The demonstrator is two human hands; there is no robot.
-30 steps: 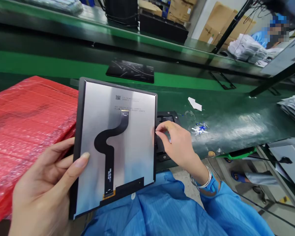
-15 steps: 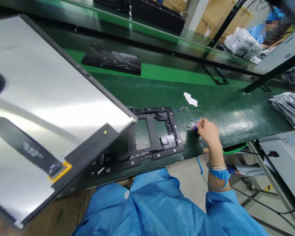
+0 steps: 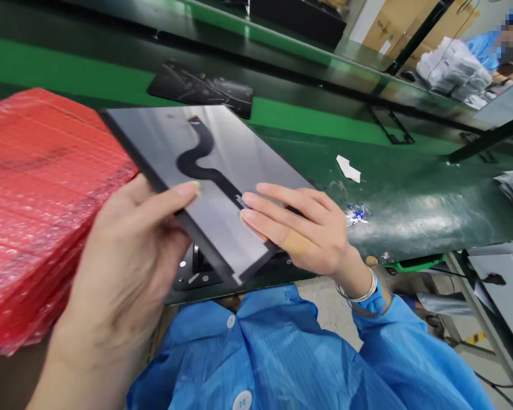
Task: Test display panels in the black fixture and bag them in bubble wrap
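Observation:
A flat display panel (image 3: 222,154) with a silvery back and a black curved flex cable (image 3: 196,162) is held tilted above the green bench. My left hand (image 3: 128,256) grips its left edge, thumb on top. My right hand (image 3: 308,228) holds the panel's lower right edge, with its fingers stretched flat across the back near the cable's end. Under the panel a black fixture frame (image 3: 192,273) lies on the bench, mostly hidden.
A stack of red bubble wrap (image 3: 34,193) fills the left. On the green conveyor (image 3: 410,199) lie a white scrap (image 3: 348,168), blue bits (image 3: 357,214) and a dark tray (image 3: 200,90) farther back. Another person sits at the far right, near white bags (image 3: 451,71).
The panel has swung from close to the camera down to a flatter tilt over the fixture. My right hand left the blue bits and came back onto the panel.

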